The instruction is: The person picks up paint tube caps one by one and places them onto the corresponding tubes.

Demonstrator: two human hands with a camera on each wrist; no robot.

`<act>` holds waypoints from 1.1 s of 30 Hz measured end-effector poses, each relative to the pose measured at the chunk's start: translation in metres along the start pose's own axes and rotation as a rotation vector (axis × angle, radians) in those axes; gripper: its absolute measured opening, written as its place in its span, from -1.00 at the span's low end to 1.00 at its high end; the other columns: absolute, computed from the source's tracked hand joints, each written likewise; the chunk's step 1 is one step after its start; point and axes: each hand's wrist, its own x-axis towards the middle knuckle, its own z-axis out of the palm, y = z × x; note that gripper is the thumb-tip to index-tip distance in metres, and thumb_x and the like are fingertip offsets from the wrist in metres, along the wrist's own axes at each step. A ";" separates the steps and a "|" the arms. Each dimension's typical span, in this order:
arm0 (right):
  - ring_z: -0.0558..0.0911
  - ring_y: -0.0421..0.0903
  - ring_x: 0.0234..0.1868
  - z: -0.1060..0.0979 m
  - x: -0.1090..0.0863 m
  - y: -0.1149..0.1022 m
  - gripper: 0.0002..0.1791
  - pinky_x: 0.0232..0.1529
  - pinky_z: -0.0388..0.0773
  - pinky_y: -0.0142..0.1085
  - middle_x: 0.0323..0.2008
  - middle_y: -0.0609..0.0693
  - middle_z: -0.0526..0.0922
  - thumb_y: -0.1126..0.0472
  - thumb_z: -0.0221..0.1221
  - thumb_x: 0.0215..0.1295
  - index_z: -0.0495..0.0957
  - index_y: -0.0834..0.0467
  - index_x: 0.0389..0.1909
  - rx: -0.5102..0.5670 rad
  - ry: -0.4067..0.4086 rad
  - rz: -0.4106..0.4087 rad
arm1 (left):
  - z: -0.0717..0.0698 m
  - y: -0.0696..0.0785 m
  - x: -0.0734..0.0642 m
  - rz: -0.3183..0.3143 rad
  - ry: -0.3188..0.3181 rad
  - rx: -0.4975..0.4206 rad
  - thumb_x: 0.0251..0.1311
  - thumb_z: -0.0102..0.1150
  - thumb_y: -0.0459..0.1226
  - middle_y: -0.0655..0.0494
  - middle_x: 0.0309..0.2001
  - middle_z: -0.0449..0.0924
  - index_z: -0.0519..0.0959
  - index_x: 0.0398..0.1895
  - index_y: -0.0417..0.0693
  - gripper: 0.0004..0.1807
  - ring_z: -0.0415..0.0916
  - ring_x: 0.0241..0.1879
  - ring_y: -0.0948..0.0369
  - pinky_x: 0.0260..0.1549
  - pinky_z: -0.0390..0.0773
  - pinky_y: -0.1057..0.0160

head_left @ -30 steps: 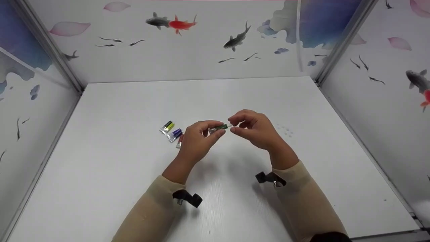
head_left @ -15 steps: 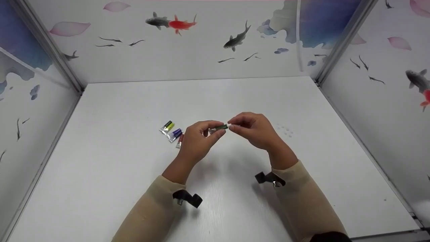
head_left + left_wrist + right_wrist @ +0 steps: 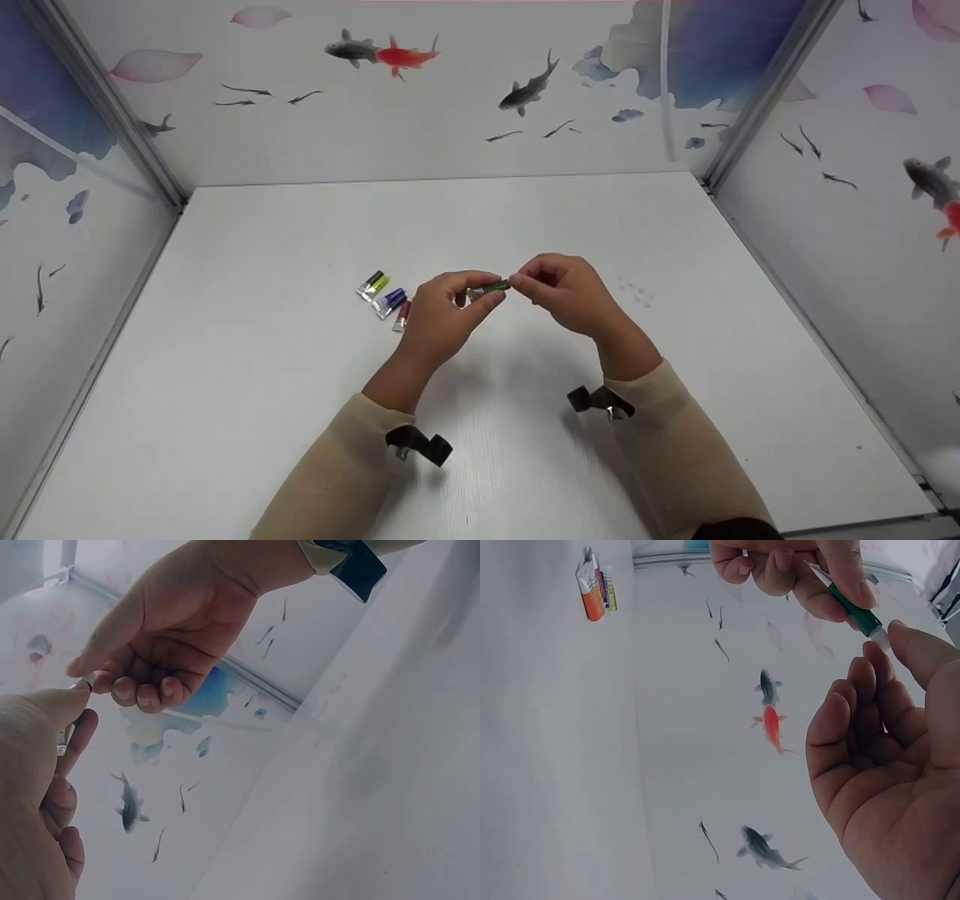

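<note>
My left hand (image 3: 450,311) pinches a small green paint tube (image 3: 495,286) between thumb and forefinger, above the table. In the right wrist view the tube (image 3: 853,610) is tilted, its flat silvery end up and its white cap (image 3: 880,638) toward my right hand (image 3: 896,757). The right thumb and forefinger pinch that cap, which the fingers hide in the head view. My right hand's other fingers are curled, holding nothing. Left of my left hand lie a red tube (image 3: 402,316), partly hidden by that hand, a blue-purple tube (image 3: 390,302) and a yellow-green tube (image 3: 379,284).
On the white table (image 3: 262,360), several small pale round pieces (image 3: 640,294) lie to the right of my right hand. White panels printed with fish, such as the back wall (image 3: 450,142), enclose the table at the back and both sides.
My right thumb and forefinger were parted around the white cap; they have come together on it and now cover it in the head view. My left hand and the tube have barely moved.
</note>
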 end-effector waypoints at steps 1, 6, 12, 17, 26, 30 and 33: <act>0.52 -0.11 -0.42 0.000 0.000 0.000 -0.77 -0.38 0.49 -0.31 -0.42 -0.08 0.61 0.06 0.31 0.52 0.74 0.15 -0.24 0.004 -0.001 0.000 | 0.000 0.000 0.000 0.006 0.004 0.002 0.34 0.46 -0.01 0.36 -0.12 0.75 0.82 0.01 0.30 -0.78 0.57 -0.10 0.08 -0.08 0.55 0.22; 0.53 -0.12 -0.40 0.000 0.000 0.001 -0.82 -0.37 0.50 -0.33 -0.36 -0.06 0.63 0.07 0.32 0.51 0.74 0.11 -0.12 0.044 -0.003 -0.028 | 0.000 0.000 0.000 0.023 0.009 0.006 0.34 0.46 -0.02 0.34 -0.12 0.75 0.82 0.01 0.28 -0.77 0.54 -0.14 0.16 -0.11 0.54 0.26; 0.65 -0.07 -0.17 -0.004 -0.003 0.000 -0.69 -0.16 0.64 -0.36 -0.15 0.03 0.69 0.20 0.39 0.43 0.72 0.10 0.15 0.110 -0.007 -0.118 | -0.001 0.000 0.000 0.015 0.003 0.003 0.35 0.45 0.01 0.35 -0.11 0.75 0.81 0.01 0.30 -0.77 0.57 -0.10 0.07 -0.09 0.56 0.24; 0.67 -0.08 -0.08 -0.005 -0.004 0.000 -0.73 -0.04 0.67 -0.35 -0.08 0.11 0.72 0.28 0.38 0.41 0.75 0.18 0.09 0.134 -0.031 -0.175 | -0.001 0.000 0.000 0.028 0.007 0.004 0.36 0.44 0.01 0.37 -0.09 0.77 0.81 0.02 0.30 -0.77 0.59 -0.11 0.07 -0.10 0.56 0.25; 0.67 -0.18 -0.22 -0.002 -0.003 0.002 -0.80 -0.19 0.66 -0.42 -0.09 0.00 0.77 0.24 0.38 0.43 0.79 0.13 0.01 0.060 -0.005 -0.145 | -0.001 -0.001 0.000 0.036 0.013 0.012 0.36 0.44 0.04 0.39 -0.10 0.76 0.81 0.02 0.31 -0.76 0.48 -0.20 0.26 -0.16 0.54 0.29; 0.63 -0.20 -0.30 -0.001 -0.003 0.000 -0.83 -0.25 0.62 -0.43 -0.12 0.02 0.79 0.24 0.36 0.45 0.80 0.13 -0.01 0.066 -0.009 -0.145 | -0.002 0.000 -0.001 0.033 0.007 0.002 0.36 0.43 0.04 0.40 -0.10 0.76 0.81 0.03 0.32 -0.76 0.50 -0.18 0.22 -0.13 0.54 0.27; 0.61 -0.18 -0.33 0.000 -0.002 -0.001 -0.84 -0.29 0.58 -0.42 -0.17 0.04 0.78 0.23 0.36 0.46 0.79 0.14 -0.03 0.068 -0.011 -0.140 | -0.002 0.001 -0.001 0.033 0.003 -0.009 0.36 0.43 0.03 0.41 -0.09 0.77 0.81 0.03 0.32 -0.76 0.52 -0.16 0.19 -0.11 0.55 0.26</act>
